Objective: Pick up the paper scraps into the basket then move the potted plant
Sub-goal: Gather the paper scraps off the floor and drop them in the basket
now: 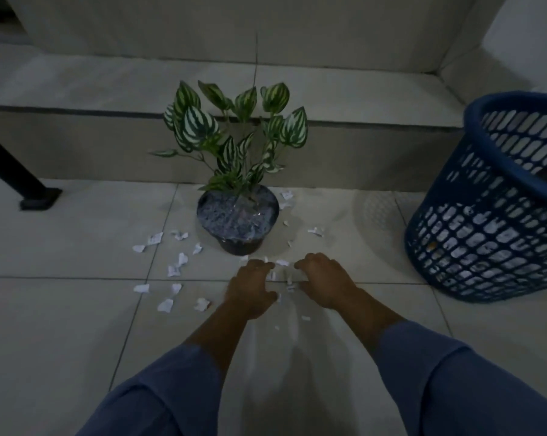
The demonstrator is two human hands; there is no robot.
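Observation:
A potted plant (238,215) with striped green leaves stands on the tiled floor in a dark pot. White paper scraps (174,270) lie scattered around it, mostly to its left and front. My left hand (251,289) and my right hand (324,280) are down on the floor just in front of the pot, fingers curled, with a small cluster of scraps (281,275) between them. Whether either hand holds a scrap is hidden by the fingers. A blue slotted basket (492,215) stands at the right, an arm's length from my right hand.
A low tiled step (77,133) runs behind the plant, with a wall above it. A black slanted leg with a foot (36,196) stands at the left. More scraps (286,196) lie to the right of the pot.

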